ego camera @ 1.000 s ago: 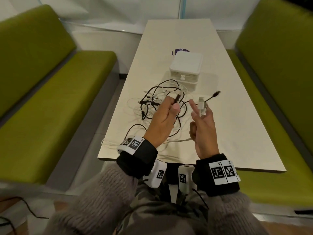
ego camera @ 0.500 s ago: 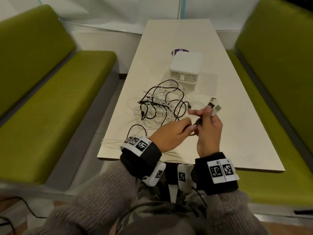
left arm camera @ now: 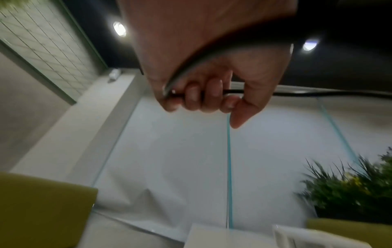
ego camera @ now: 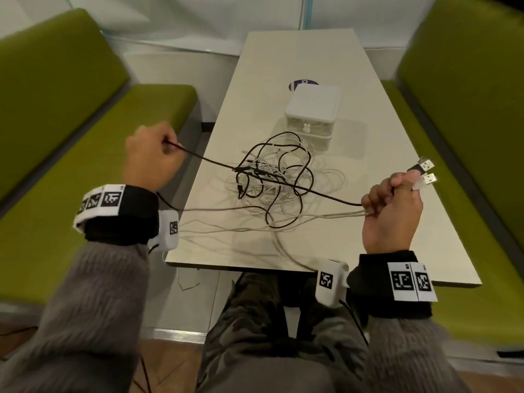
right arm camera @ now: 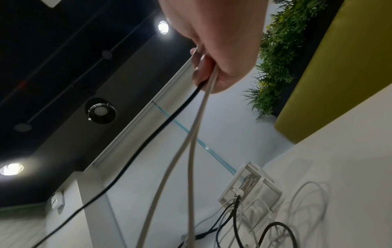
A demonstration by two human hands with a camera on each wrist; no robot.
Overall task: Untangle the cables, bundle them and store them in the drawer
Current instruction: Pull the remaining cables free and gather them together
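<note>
A tangle of black and white cables (ego camera: 276, 177) lies mid-table in front of a small white drawer box (ego camera: 312, 114). My left hand (ego camera: 150, 157) is out over the left bench, fingers curled round a black cable (ego camera: 209, 160) that runs taut across the tangle. In the left wrist view the black cable (left arm camera: 297, 94) passes through the curled fingers (left arm camera: 197, 97). My right hand (ego camera: 391, 205), over the table's right side, grips the black cable and two white cables (ego camera: 334, 215); two USB plugs (ego camera: 424, 173) stick out above its fingers. The right wrist view shows those cables (right arm camera: 191, 134) hanging from the fist.
The pale table (ego camera: 397, 236) stands between two green benches (ego camera: 71, 194) (ego camera: 482, 137). A round blue sticker (ego camera: 303, 82) sits behind the drawer box. White cable loops spread toward the near table edge. A plant (left arm camera: 350, 189) stands at the far wall.
My hands were together near the table's middle; they have drawn wide apart, left hand out over the left bench, right hand to the right, pulling the black cable taut across the tangle.
</note>
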